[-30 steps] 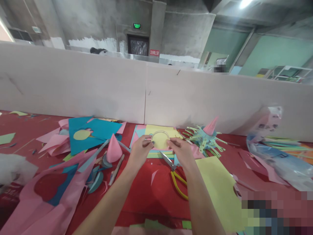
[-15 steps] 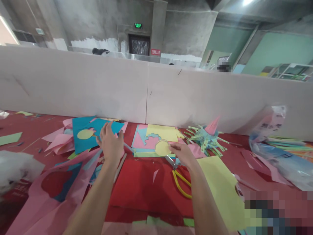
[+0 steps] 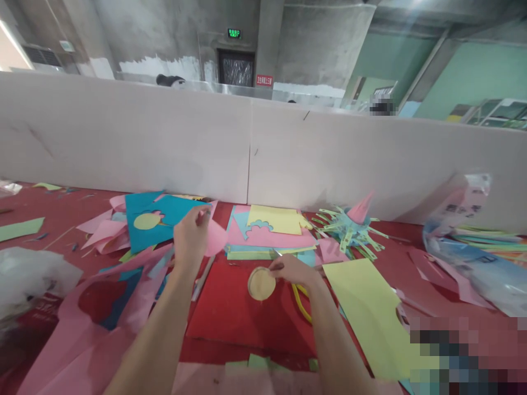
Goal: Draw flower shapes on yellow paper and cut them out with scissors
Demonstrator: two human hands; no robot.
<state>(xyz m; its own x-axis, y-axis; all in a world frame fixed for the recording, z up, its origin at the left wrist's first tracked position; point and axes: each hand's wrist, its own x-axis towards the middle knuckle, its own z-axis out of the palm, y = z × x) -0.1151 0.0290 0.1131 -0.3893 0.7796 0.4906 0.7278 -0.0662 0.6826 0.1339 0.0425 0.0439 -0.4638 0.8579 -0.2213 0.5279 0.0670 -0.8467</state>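
My left hand [image 3: 193, 233] is raised over the blue sheet [image 3: 144, 236], its fingers closed on the edge of a pink paper piece [image 3: 216, 238]. My right hand [image 3: 292, 271] pinches the rim of a round pale yellow disc [image 3: 262, 283] above the red board [image 3: 242, 318]. Partly under my right hand lie scissors with yellow handles [image 3: 302, 307]. A yellow paper circle [image 3: 147, 221] rests on the blue sheet. Behind the board are cut pink, blue and yellow sheets [image 3: 280, 219].
A spiky paper model with a pink cone [image 3: 360, 211] stands at the back right. A yellow sheet [image 3: 366, 312] lies right of my forearm. Plastic bags [image 3: 33, 280] sit on the left and right, before a white partition [image 3: 164, 148].
My right hand has brought the disc nearer and down over the red board. My left hand has closed on a pink piece. The small pink scrap on the board no longer shows.
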